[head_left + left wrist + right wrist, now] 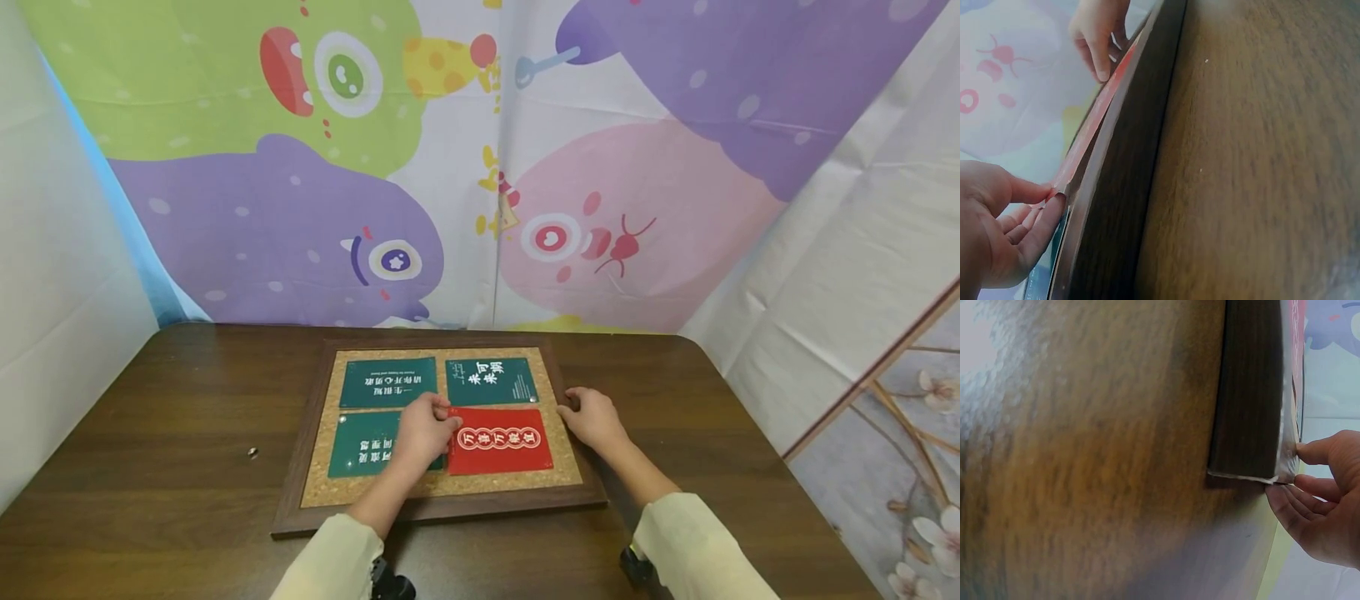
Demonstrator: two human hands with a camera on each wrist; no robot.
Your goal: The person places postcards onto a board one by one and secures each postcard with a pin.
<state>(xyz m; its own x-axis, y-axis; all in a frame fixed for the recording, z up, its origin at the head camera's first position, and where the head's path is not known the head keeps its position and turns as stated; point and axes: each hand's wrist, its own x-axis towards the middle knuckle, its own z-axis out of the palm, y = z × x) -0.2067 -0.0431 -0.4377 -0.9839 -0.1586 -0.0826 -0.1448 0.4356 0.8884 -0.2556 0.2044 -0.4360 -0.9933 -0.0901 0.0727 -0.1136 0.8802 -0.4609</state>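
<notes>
A framed cork board (315,487) lies on the table, with several printed cards on it. At its lower right is a red card (498,461) with white lettering. My left hand (422,432) pinches the left edge of this red card between thumb and fingers; the left wrist view shows the card slightly raised there. My right hand (597,421) grips the board's right frame edge, its thumb on the frame and fingers along the side. Three green cards lie on the cork: upper left (390,377), upper right (491,379) and lower left (356,442), the last partly behind my left hand.
A small shiny metallic piece (252,452) lies on the brown wooden table (187,400) left of the board. Behind the table hangs a cartoon-printed cloth (465,250). A flower-patterned panel (900,450) stands at the right.
</notes>
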